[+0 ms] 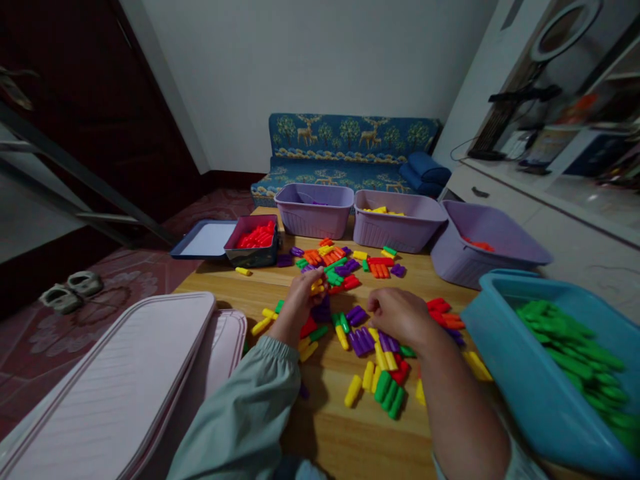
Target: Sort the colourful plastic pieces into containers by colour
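Observation:
My left hand (303, 297) is closed around yellow plastic pieces (317, 287), short rounded sticks, held just above the pile on the wooden table. My right hand (397, 312) hovers low over the pile with its fingers curled downward; whatever is in them, if anything, is hidden. Purple pieces (361, 341) lie below and left of the right hand, beside a yellow piece (343, 337). Nearer to me are a green block of joined sticks (389, 395) and a yellow stick (353, 391). Orange pieces (380, 271) lie farther back.
Lilac tubs (315, 213) line the table's far side. A blue tub with green pieces (570, 353) stands at right. A dark tin holds red pieces (256, 235) at far left. Pale lids (115, 373) are stacked at left. A patterned sofa (345, 143) is behind.

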{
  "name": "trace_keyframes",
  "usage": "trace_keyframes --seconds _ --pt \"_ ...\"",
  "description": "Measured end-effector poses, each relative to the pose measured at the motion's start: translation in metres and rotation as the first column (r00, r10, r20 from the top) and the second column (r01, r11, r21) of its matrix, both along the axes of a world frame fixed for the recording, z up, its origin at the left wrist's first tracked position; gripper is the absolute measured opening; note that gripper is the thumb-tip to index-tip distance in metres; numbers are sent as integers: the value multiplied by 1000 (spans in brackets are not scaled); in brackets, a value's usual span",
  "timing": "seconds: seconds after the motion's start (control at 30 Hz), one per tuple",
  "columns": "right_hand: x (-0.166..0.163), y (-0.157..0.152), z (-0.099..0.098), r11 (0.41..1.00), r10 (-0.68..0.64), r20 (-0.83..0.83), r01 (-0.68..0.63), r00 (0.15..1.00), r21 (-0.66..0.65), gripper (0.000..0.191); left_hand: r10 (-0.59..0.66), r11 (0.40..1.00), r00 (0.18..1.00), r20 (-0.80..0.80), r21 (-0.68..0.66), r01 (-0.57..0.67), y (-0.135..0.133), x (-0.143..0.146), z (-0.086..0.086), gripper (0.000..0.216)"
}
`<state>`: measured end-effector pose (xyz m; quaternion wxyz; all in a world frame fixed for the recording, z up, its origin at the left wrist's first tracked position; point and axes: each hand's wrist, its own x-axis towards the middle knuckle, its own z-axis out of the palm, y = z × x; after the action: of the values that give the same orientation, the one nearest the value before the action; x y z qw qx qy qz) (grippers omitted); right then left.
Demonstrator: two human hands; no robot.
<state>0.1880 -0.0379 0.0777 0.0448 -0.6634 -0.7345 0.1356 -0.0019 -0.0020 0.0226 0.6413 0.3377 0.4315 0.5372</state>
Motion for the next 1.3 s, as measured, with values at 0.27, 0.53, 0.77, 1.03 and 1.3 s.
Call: trace_keyframes --seconds 0.27,0.53,0.77,1.03,1.3 --pt "-1 -1 -5 989 94 122 -78 988 -126 51 -297 894 735 -609 92 438 -8 -17 17 18" --pt "9 0 -2 980 80 109 -58 991 -189 58 -275 652 115 -954 -97 752 -29 -3 39 31" --pt "0 -1 -12 982 127 123 -107 984 -154 54 -78 768 -154 -985 -158 621 -38 19 39 30" --pt "5 20 -47 1000 -4 -98 5 995 4 27 -22 813 -174 -984 -119 570 -28 14 28 17" --pt "-2 28 -59 969 -86 -420 174 904 176 17 17 892 -172 -985 -62 447 -26 17 23 19"
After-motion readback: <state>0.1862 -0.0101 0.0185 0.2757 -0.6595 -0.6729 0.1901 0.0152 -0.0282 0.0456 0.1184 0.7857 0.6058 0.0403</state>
